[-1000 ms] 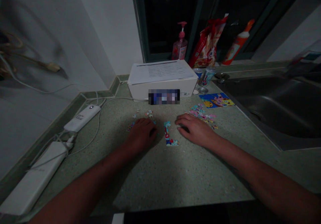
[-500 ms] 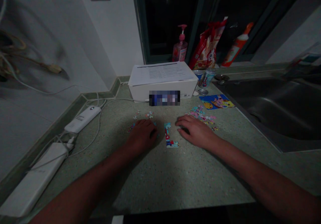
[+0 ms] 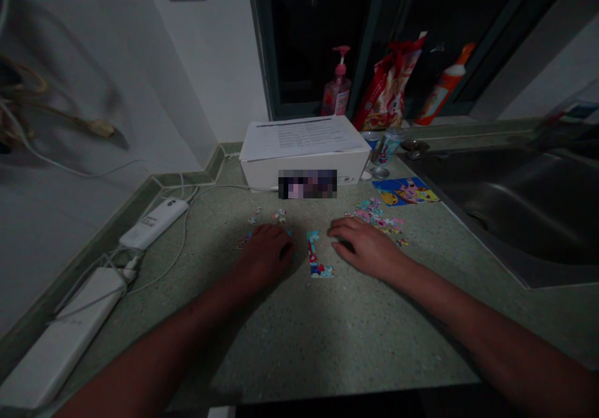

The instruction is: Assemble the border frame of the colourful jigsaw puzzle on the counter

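Note:
A partly joined strip of jigsaw puzzle [image 3: 313,258] lies on the speckled counter between my hands, bent like a bracket in red, blue and pale teal. Just left of it, my left hand [image 3: 267,247] rests palm down, fingers loosely bent, over a few puzzle pieces [image 3: 243,239] that it partly covers. On the other side my right hand [image 3: 367,243] lies with thumb and fingers apart and nothing between them. A heap of loose puzzle pieces [image 3: 374,211] sits beyond its knuckles. More loose pieces [image 3: 279,215] are scattered past the left hand.
Behind the pieces stands a white box [image 3: 262,171] with printed paper [image 3: 304,137] on top. A colourful picture card [image 3: 406,191] lies by the sink [image 3: 524,274]. Cans [image 3: 389,146] stand near the window. A power strip [image 3: 79,330], an adapter [image 3: 152,223] and cables occupy the left.

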A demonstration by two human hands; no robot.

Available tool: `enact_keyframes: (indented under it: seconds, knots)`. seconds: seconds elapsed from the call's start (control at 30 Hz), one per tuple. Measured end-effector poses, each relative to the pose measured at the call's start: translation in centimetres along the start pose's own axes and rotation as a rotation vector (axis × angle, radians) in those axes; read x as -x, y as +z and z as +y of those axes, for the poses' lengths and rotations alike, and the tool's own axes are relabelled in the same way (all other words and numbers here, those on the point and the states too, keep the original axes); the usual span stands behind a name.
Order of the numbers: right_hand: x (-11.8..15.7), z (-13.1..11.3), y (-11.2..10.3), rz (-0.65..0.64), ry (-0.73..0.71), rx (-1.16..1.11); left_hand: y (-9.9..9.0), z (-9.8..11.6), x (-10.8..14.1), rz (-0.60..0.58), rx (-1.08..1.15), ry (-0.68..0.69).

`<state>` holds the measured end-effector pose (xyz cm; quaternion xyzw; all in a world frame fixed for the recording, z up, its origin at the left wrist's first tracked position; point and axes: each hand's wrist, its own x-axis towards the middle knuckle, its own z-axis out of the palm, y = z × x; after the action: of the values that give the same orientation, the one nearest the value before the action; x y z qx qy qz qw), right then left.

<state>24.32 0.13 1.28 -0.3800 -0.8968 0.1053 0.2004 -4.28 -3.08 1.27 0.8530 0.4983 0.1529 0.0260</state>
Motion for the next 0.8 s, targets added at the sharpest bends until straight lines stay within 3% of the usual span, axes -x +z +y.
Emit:
enact_keyframes:
  seconds: [0.13,0.33,0.47,0.63,0.8]
  knots:
    - [0.0,0.0,-0.1,-0.008,0.001,0.006,-0.3,-0.5,-0.1,0.036,0.062,-0.032]
    - [0.0,0.2,0.2,0.003,-0.004,-0.013,-2.6,-2.9,-0.6,0.159,0.015,-0.310]
    - [0.1,0.2,0.2,0.014,-0.004,-0.011,-3.9,-4.9,-0.6,0.205,-0.060,-0.401]
    - [0.0,0.0,0.0,0.003,-0.004,0.006,-3.1,-5.4,-0.7,0.123,-0.120,-0.325]
    - [0.0,0.0,0.0,-0.009,-0.001,0.018,-3.3,-5.8,-0.7,0.057,-0.204,-0.402]
